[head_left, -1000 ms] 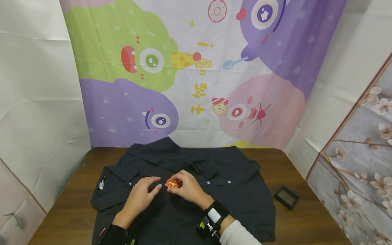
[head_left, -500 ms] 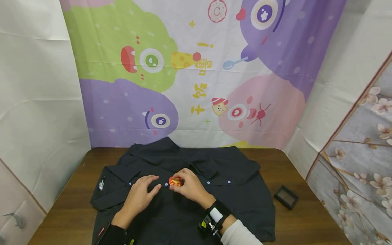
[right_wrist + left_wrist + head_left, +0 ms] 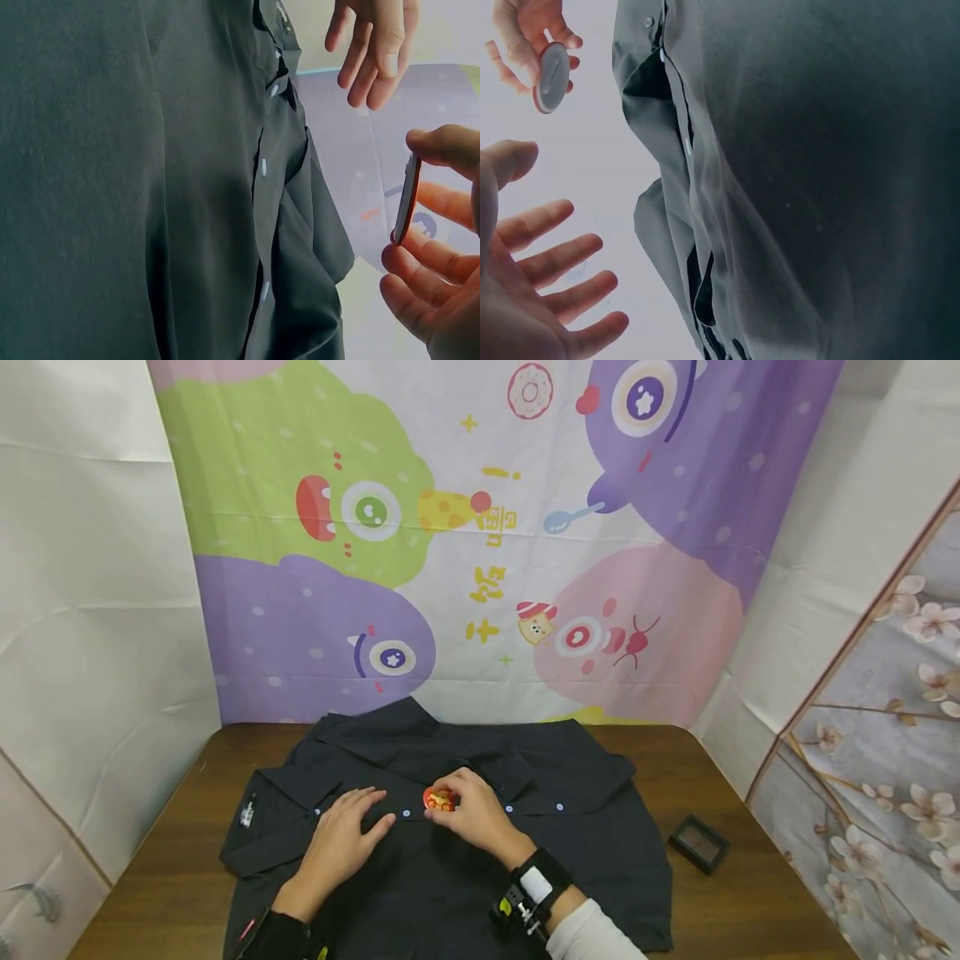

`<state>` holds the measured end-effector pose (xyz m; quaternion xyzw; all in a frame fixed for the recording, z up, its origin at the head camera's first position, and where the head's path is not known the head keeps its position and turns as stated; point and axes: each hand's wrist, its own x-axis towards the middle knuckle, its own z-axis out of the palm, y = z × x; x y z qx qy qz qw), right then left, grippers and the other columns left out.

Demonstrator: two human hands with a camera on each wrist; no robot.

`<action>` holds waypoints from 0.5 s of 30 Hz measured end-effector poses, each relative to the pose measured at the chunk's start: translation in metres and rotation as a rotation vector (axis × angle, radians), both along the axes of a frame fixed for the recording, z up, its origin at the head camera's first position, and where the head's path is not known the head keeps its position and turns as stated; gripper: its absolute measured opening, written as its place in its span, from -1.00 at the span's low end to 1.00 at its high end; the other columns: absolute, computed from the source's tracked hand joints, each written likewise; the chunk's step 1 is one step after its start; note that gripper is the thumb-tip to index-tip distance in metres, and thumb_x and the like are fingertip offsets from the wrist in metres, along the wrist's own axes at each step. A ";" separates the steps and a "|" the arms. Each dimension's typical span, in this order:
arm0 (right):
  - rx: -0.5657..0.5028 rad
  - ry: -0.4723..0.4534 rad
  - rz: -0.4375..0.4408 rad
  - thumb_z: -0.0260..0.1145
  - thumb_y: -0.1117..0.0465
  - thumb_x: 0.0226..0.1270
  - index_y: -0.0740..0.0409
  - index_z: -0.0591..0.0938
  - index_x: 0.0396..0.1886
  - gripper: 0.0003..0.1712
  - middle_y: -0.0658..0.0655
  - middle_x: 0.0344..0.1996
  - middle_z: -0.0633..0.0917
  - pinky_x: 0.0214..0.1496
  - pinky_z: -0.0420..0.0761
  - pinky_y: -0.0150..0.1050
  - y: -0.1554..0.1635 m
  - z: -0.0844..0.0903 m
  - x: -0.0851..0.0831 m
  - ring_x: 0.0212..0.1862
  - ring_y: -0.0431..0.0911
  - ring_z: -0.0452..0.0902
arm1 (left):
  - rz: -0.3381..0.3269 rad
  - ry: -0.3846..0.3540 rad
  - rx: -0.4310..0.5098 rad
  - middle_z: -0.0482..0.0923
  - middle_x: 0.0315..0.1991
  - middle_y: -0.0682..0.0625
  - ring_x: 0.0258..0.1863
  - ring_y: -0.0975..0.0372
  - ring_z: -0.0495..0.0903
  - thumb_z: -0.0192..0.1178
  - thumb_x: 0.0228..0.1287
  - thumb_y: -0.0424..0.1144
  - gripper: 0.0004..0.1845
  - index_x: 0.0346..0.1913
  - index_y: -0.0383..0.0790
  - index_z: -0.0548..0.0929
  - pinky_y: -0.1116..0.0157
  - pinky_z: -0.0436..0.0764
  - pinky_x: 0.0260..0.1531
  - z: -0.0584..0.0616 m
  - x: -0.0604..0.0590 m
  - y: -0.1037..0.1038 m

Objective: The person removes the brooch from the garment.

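Observation:
Between thumb and fingers, my right hand point(image 3: 476, 814) pinches a round pin badge point(image 3: 437, 799) by its edges, with a red and yellow printed face. Its pale back with a straight pin point(image 3: 551, 79) shows in the left wrist view; the right wrist view catches the badge point(image 3: 407, 201) edge-on, held above the shirt. A dark button-up shirt point(image 3: 420, 885) lies spread out beneath both hands, its row of light buttons running sideways. My left hand point(image 3: 341, 835) hovers over the shirt left of the badge, fingers loosely spread and holding nothing.
A small black box point(image 3: 699, 843) with a see-through window lies on the brown wooden table point(image 3: 765, 902), right of the shirt. Behind the table hangs a cartoon-printed cloth point(image 3: 480, 693). A white emblem point(image 3: 247, 813) marks the shirt's left sleeve.
My right hand has carried the badge a short way to the right and slightly away from me. The left hand has stayed almost still.

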<state>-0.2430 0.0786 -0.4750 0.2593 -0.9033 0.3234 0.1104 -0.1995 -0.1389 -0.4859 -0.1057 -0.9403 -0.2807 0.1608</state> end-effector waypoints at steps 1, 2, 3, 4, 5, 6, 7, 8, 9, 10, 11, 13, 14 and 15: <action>-0.005 0.002 0.000 0.52 0.01 0.08 0.02 0.72 -0.12 -0.63 -0.01 -0.24 0.63 -0.19 0.51 -0.38 0.001 0.000 0.000 -0.24 -0.19 0.51 | 0.001 0.001 -0.003 0.57 0.16 -0.27 0.22 -0.21 0.48 0.30 0.26 -0.12 -0.57 0.10 -0.30 0.64 -0.22 0.41 0.19 0.000 0.000 0.000; -0.008 -0.001 -0.002 0.52 0.02 0.08 0.02 0.72 -0.12 -0.64 0.00 -0.23 0.62 -0.19 0.51 -0.37 0.002 0.001 0.000 -0.23 -0.18 0.52 | 0.001 0.001 -0.004 0.57 0.17 -0.28 0.22 -0.21 0.48 0.30 0.26 -0.12 -0.57 0.10 -0.30 0.64 -0.22 0.41 0.19 0.000 0.000 0.000; -0.011 -0.004 -0.005 0.52 0.02 0.09 0.02 0.72 -0.12 -0.64 0.00 -0.23 0.62 -0.19 0.51 -0.37 0.002 0.001 0.000 -0.23 -0.18 0.52 | 0.002 0.001 -0.007 0.57 0.17 -0.28 0.22 -0.21 0.47 0.30 0.26 -0.11 -0.56 0.11 -0.30 0.64 -0.22 0.41 0.19 0.000 0.000 0.000; -0.013 -0.007 -0.006 0.52 0.03 0.09 0.02 0.72 -0.12 -0.64 0.00 -0.23 0.62 -0.19 0.52 -0.37 0.003 0.001 0.000 -0.23 -0.17 0.52 | 0.003 -0.001 -0.009 0.57 0.17 -0.28 0.23 -0.21 0.47 0.29 0.26 -0.10 -0.56 0.11 -0.30 0.63 -0.22 0.40 0.20 -0.001 0.000 0.000; -0.015 -0.012 -0.009 0.52 0.03 0.09 0.03 0.72 -0.12 -0.64 0.00 -0.23 0.62 -0.19 0.52 -0.36 0.003 0.002 0.000 -0.23 -0.17 0.53 | 0.003 -0.004 -0.011 0.56 0.17 -0.29 0.23 -0.22 0.46 0.29 0.27 -0.09 -0.55 0.12 -0.30 0.63 -0.23 0.40 0.20 -0.001 0.000 0.000; -0.016 -0.014 -0.012 0.52 0.04 0.09 0.03 0.72 -0.12 -0.65 0.01 -0.23 0.62 -0.18 0.52 -0.36 0.004 0.002 0.000 -0.23 -0.17 0.52 | 0.003 -0.009 -0.013 0.56 0.18 -0.29 0.24 -0.22 0.46 0.28 0.27 -0.09 -0.54 0.13 -0.29 0.62 -0.23 0.39 0.21 -0.001 0.000 -0.001; -0.018 -0.014 -0.015 0.52 0.04 0.09 0.03 0.72 -0.13 -0.65 0.01 -0.23 0.62 -0.18 0.52 -0.36 0.004 0.002 0.000 -0.23 -0.17 0.52 | 0.005 -0.015 -0.015 0.55 0.19 -0.29 0.25 -0.22 0.45 0.28 0.27 -0.07 -0.54 0.14 -0.29 0.62 -0.24 0.39 0.21 -0.001 -0.001 -0.001; -0.019 -0.014 -0.016 0.52 0.05 0.08 0.04 0.72 -0.13 -0.65 0.01 -0.23 0.62 -0.18 0.53 -0.37 0.005 0.002 -0.001 -0.23 -0.17 0.52 | 0.006 -0.022 -0.015 0.54 0.19 -0.30 0.26 -0.23 0.44 0.27 0.28 -0.07 -0.53 0.15 -0.29 0.61 -0.24 0.38 0.21 -0.001 -0.001 -0.001; -0.021 -0.013 -0.017 0.52 0.05 0.08 0.04 0.72 -0.13 -0.65 0.01 -0.23 0.62 -0.18 0.53 -0.37 0.005 0.002 -0.001 -0.24 -0.18 0.52 | 0.009 -0.027 -0.016 0.54 0.20 -0.30 0.27 -0.23 0.43 0.27 0.28 -0.06 -0.53 0.16 -0.28 0.61 -0.25 0.37 0.21 0.000 -0.001 -0.001; -0.023 -0.011 -0.017 0.52 0.06 0.08 0.05 0.72 -0.13 -0.65 0.01 -0.23 0.62 -0.18 0.53 -0.36 0.005 0.002 -0.002 -0.24 -0.18 0.51 | 0.014 -0.032 -0.018 0.53 0.21 -0.30 0.27 -0.23 0.42 0.26 0.29 -0.06 -0.53 0.16 -0.28 0.61 -0.26 0.36 0.21 0.000 -0.001 -0.001; -0.024 -0.008 -0.019 0.52 0.06 0.08 0.05 0.72 -0.12 -0.65 0.01 -0.23 0.62 -0.18 0.53 -0.36 0.005 0.003 -0.002 -0.24 -0.18 0.51 | 0.018 -0.035 -0.021 0.53 0.21 -0.30 0.28 -0.23 0.41 0.26 0.29 -0.06 -0.53 0.17 -0.27 0.60 -0.26 0.35 0.22 0.000 -0.001 -0.002; -0.029 -0.003 -0.026 0.52 0.06 0.09 0.05 0.71 -0.13 -0.65 0.01 -0.23 0.61 -0.17 0.53 -0.35 0.006 0.004 -0.003 -0.24 -0.18 0.50 | 0.024 -0.039 -0.025 0.52 0.22 -0.30 0.29 -0.23 0.40 0.25 0.30 -0.05 -0.52 0.17 -0.27 0.60 -0.27 0.35 0.22 0.000 -0.001 -0.002; -0.031 -0.002 -0.030 0.52 0.06 0.09 0.06 0.71 -0.13 -0.65 0.00 -0.23 0.61 -0.17 0.53 -0.34 0.007 0.005 -0.003 -0.24 -0.18 0.49 | 0.027 -0.038 -0.028 0.52 0.22 -0.30 0.29 -0.23 0.40 0.25 0.31 -0.05 -0.53 0.17 -0.27 0.60 -0.27 0.35 0.22 0.000 -0.001 -0.002; -0.033 0.000 -0.035 0.52 0.06 0.09 0.06 0.71 -0.13 -0.65 0.00 -0.23 0.61 -0.16 0.54 -0.34 0.007 0.006 -0.003 -0.24 -0.18 0.49 | 0.030 -0.036 -0.030 0.52 0.22 -0.30 0.29 -0.22 0.40 0.25 0.31 -0.05 -0.53 0.17 -0.27 0.60 -0.27 0.34 0.22 0.000 -0.001 -0.002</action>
